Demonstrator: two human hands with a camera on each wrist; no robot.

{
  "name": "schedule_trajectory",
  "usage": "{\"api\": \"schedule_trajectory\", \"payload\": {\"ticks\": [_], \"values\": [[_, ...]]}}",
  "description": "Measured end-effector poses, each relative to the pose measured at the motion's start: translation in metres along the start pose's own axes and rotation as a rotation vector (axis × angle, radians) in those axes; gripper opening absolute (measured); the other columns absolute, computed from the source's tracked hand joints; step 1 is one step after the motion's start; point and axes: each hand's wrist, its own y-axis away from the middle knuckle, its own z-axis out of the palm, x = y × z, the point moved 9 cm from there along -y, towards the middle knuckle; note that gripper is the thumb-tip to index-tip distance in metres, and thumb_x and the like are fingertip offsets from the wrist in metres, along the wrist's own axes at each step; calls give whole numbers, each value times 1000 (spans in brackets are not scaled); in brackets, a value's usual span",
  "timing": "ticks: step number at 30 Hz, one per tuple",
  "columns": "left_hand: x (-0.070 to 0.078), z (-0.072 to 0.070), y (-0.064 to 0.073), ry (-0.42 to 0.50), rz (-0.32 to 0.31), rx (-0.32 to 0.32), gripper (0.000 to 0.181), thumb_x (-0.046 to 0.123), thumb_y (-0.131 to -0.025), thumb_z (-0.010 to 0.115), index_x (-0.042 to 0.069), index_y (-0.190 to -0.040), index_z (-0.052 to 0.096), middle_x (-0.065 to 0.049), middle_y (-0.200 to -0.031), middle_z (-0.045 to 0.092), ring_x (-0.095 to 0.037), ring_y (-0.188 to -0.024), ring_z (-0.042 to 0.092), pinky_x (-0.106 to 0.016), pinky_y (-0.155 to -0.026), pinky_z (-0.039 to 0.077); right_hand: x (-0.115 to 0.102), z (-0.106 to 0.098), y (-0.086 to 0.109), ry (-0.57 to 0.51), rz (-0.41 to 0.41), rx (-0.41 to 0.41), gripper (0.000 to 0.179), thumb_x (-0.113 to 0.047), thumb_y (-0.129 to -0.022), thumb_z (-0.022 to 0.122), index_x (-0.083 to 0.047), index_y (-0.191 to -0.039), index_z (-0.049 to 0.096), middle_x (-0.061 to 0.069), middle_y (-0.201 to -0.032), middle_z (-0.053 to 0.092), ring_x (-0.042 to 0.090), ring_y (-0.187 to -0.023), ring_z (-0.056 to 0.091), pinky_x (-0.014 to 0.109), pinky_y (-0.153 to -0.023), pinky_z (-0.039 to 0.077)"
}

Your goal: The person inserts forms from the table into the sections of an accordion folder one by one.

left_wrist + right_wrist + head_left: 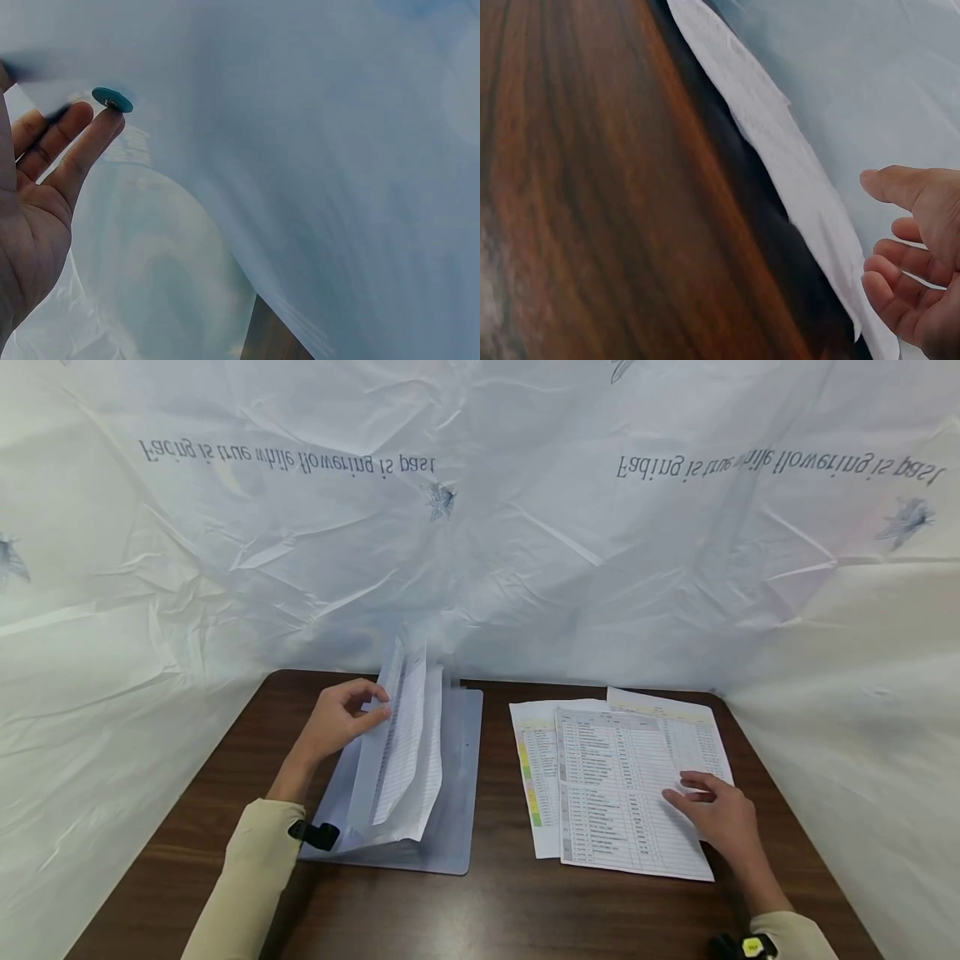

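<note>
Most of the background is being taken up by crinkly white sheeting (pixel 480 543), its lettering (pixel 776 466) being shown flipped. Below that, a dark wooden table (pixel 510 910) is being cropped at its near edge. On its left side a bluish see-through folder (pixel 461 777) is being spread open, one corner being blocked by the left sleeve (pixel 247 868). Over on the right, printed sheets (pixel 615 793) are being overlapped, so the lower ones are being mostly covered; the print's too tiny to read. Inside the folder, upright pages (pixel 408 752) are being bowed, far tips kinda blurry. The raised cover (pixel 365 781) is being touched by the left hand (pixel 337 718), but whether it's being pinched can't be told. Nothing is being gripped by the right hand (pixel 723 818), fingers loosely bent over the sheets; contact is unclear. The right wrist camera (pixel 750 947) is being clipped by the frame. Tiniest, a teal disc (pixel 112 100) is being met by a left fingertip.
</note>
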Motion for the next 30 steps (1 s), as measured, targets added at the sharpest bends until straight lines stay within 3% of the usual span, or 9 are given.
{"api": "schedule_trajectory", "payload": {"ticks": [6, 20, 30], "values": [[1, 0, -1, -5, 1, 0, 18, 1, -89, 75, -7, -103, 70, -15, -102, 70, -12, -77, 56, -31, -65, 51, 7, 1, -1, 26, 16, -8, 65, -38, -87, 82, 4, -132, 60, 31, -127, 64, 43, -104, 67, 41, -72, 58], [3, 0, 0, -8, -4, -2, 17, 2, -89, 76, -7, -102, 70, -16, -101, 70, -14, -77, 57, -31, -63, 51, 9, 10, -3, 75, -4, -50, 71, -35, -84, 85, 7, -134, 57, 31, -121, 65, 38, -97, 66, 48, -78, 55], [4, 0, 0, 26, 19, -5, 17, -1, -88, 76, -10, -102, 69, -18, -98, 69, -5, -62, 49, -29, -57, 47, 7, 15, -2, 91, 8, -89, 76, -32, -82, 86, 10, -137, 54, 31, -122, 62, 38, -99, 60, 49, -80, 51]]}}
